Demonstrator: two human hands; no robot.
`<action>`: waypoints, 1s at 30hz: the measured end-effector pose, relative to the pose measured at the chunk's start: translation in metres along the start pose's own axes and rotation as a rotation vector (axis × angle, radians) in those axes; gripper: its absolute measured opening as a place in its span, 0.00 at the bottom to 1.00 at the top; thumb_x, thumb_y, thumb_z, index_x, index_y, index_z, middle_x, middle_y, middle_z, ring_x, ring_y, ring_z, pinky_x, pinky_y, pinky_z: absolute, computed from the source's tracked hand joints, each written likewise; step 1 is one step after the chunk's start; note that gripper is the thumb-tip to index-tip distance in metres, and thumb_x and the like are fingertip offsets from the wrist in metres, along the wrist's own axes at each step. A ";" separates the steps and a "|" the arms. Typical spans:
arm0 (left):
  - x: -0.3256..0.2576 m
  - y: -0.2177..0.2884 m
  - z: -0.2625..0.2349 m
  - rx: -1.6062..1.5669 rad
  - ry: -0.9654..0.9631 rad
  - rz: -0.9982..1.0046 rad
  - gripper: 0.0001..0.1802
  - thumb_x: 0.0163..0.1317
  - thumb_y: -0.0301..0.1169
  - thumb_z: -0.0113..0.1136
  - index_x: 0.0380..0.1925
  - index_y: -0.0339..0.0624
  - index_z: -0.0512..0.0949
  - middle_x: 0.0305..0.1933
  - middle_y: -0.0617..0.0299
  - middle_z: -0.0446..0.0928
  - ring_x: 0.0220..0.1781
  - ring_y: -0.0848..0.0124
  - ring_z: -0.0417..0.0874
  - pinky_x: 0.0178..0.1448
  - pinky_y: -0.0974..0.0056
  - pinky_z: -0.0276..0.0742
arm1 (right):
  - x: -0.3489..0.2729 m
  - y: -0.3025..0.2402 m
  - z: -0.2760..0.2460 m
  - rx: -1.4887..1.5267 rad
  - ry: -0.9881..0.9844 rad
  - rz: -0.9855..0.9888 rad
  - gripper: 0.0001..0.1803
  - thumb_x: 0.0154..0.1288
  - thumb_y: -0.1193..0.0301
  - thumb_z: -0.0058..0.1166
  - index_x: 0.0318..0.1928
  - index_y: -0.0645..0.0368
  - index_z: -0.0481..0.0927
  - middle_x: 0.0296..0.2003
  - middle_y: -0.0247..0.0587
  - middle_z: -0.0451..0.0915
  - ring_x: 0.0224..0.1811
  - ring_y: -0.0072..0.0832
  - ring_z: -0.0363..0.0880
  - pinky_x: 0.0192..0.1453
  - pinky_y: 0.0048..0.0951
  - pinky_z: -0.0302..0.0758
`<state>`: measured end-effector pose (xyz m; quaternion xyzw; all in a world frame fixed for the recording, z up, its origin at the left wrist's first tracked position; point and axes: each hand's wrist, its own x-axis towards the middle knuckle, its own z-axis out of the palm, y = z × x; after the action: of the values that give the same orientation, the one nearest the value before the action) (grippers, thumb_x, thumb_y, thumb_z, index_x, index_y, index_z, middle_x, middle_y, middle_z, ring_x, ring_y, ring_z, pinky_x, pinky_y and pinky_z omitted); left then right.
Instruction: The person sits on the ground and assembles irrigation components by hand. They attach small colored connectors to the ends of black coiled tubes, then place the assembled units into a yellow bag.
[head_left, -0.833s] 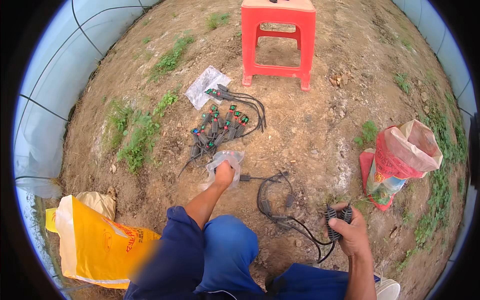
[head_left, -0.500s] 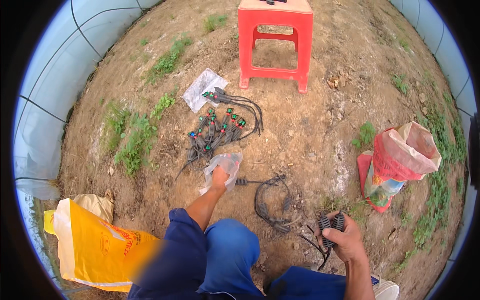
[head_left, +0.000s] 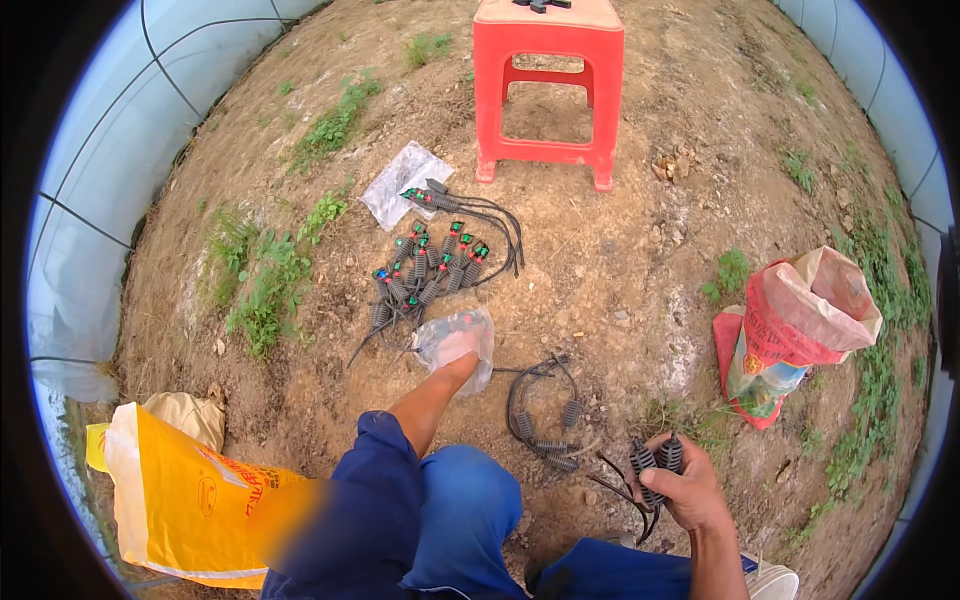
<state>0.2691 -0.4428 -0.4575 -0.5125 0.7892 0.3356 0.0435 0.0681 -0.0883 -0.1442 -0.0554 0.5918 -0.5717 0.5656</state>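
My left hand (head_left: 462, 366) reaches into a clear plastic bag (head_left: 430, 340), and its fingers are hidden by the cloudy film and by the hand itself. Some red shows through the bag. Low on the right, my right hand (head_left: 698, 492) is closed around black ribbed pieces with thin tubes (head_left: 668, 456); the tubes dangle to the left. Just beyond the bag lies a heap of similar ribbed pieces with green and red heads (head_left: 428, 268), one head blue. Between my hands, more ribbed pieces on a looped black tube (head_left: 548, 446) rest on the soil.
A red plastic stool (head_left: 548, 150) stands ahead with small black parts on top. Another clear bag (head_left: 398, 186) lies flat past the heap. An open red-and-white sack (head_left: 790, 320) is at the right, a yellow sack (head_left: 180, 500) at the left. Weeds (head_left: 270, 285) dot the soil.
My left hand has moved slightly right and nearer the ground pieces, deeper in the bag. My right hand has shifted a little to the left, still gripping the ribbed pieces.
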 end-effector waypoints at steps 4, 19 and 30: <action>-0.024 0.044 -0.030 0.317 -0.071 0.075 0.20 0.72 0.45 0.45 0.52 0.50 0.79 0.52 0.51 0.84 0.54 0.51 0.83 0.57 0.53 0.76 | -0.001 -0.001 -0.002 0.027 0.014 0.028 0.21 0.57 0.76 0.71 0.48 0.65 0.74 0.33 0.48 0.85 0.30 0.29 0.84 0.36 0.31 0.82; 0.006 -0.084 0.015 0.398 0.287 0.361 0.18 0.70 0.39 0.46 0.52 0.47 0.79 0.47 0.45 0.83 0.44 0.45 0.85 0.48 0.47 0.79 | 0.009 0.012 0.008 0.031 -0.091 0.064 0.20 0.57 0.74 0.71 0.46 0.66 0.75 0.33 0.49 0.85 0.30 0.32 0.84 0.35 0.34 0.82; -0.143 0.010 -0.052 -0.721 0.201 -0.066 0.10 0.72 0.29 0.55 0.45 0.32 0.73 0.39 0.45 0.84 0.39 0.56 0.89 0.42 0.57 0.85 | 0.003 -0.002 0.005 0.022 0.035 0.021 0.18 0.60 0.72 0.67 0.50 0.65 0.80 0.30 0.52 0.85 0.22 0.29 0.82 0.24 0.30 0.79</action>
<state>0.3425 -0.3590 -0.3533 -0.5504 0.6037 0.5385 -0.2065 0.0695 -0.0941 -0.1434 -0.0333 0.5959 -0.5730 0.5616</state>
